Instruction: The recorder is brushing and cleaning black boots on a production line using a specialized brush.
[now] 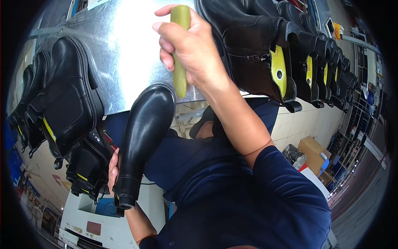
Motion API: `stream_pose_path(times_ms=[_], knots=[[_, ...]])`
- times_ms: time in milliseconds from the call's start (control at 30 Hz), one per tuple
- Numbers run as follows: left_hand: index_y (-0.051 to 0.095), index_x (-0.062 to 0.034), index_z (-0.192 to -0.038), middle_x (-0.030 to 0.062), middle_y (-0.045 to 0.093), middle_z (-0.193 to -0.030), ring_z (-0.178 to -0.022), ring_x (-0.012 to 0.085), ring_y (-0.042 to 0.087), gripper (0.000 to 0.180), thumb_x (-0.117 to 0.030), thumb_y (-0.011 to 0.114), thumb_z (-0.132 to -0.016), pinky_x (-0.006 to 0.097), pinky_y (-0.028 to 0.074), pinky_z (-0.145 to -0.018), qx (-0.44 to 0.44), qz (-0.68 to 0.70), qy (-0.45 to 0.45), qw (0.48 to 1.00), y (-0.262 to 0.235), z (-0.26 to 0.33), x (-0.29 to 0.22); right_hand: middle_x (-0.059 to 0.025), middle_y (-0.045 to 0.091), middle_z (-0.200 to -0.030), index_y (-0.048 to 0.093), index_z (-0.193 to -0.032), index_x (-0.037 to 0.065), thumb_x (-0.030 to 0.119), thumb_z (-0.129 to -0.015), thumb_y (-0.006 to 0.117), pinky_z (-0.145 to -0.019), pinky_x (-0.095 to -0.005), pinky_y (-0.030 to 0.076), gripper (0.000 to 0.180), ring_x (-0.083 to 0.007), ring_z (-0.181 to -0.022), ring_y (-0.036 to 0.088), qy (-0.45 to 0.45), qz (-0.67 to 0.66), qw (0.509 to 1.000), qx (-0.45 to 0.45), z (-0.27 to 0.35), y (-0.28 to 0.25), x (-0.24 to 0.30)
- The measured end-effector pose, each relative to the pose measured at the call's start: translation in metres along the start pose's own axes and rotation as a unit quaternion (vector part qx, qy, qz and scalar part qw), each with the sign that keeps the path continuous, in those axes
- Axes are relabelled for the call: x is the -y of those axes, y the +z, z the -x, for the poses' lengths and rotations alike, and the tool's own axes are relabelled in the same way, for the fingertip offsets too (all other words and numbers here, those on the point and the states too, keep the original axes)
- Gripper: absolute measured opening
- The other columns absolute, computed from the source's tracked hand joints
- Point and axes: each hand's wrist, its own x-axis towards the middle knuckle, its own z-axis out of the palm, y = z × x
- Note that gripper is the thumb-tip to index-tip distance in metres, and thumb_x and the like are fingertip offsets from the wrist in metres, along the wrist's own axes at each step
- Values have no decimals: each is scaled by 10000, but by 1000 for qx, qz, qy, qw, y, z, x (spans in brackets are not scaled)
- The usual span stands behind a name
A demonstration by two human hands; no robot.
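A metal counter (108, 68), bright with reflected light, reaches across the upper part of the view; pale floor tiles (286, 124) show beyond its near edge. At the far right are storage racks (353, 118), with an open cardboard box (310, 151) on the lower right. Black boots crowd both sides: a right-hand row (248, 62), with yellow-green pieces at the openings, stands close beside the person's right forearm, and a left-hand group (68, 103) hangs over near the left hand (112, 168). A pale machine (152, 203) sits below that hand.

The left hand is clasped on the shaft of a single black boot (146, 124), much of its grip hidden behind it. This boot slants up between the two groups, its toe overlapping the counter's edge in view. The right hand (195, 52) is closed around a yellow-green stick (179, 76), held upright over the counter, its lower end near the toe.
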Motion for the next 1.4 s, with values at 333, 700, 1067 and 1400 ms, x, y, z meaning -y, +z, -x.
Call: stream_pose_path(times_ms=[333,700,1067,1400], knots=[[413,-189,-1528,223,457,-1522,-1386,451,474,804,-282,844,-856,566,433,-1134,48,43,81,995,-4,-2,14,20,501,-626,580,-1180,21,97,-912,684,-404,-227,355,297,-69,-424,461,80,43,994,57,-13,19,-1],[451,-138,-1505,215,490,-1502,-1360,452,500,780,-290,850,-852,566,416,-1141,30,59,52,996,-2,0,8,24,544,-657,658,-1125,23,125,-887,718,-438,-231,376,266,-47,-466,462,68,153,962,215,-26,50,2],[422,53,-1507,168,623,-1324,-1118,201,624,798,-77,811,-822,334,449,-1054,-116,104,18,988,16,-53,-140,-2,682,-758,720,-1153,70,223,-915,745,-537,-214,466,283,-56,-587,585,-130,340,923,125,68,29,56],[223,-28,-1617,140,624,-1260,-1176,195,556,828,-409,640,-1011,323,405,-1072,57,47,101,992,20,-79,-217,-128,723,-1240,615,-1386,53,149,-856,824,-959,-328,535,577,-194,-1103,690,-80,283,946,135,163,1,56]])
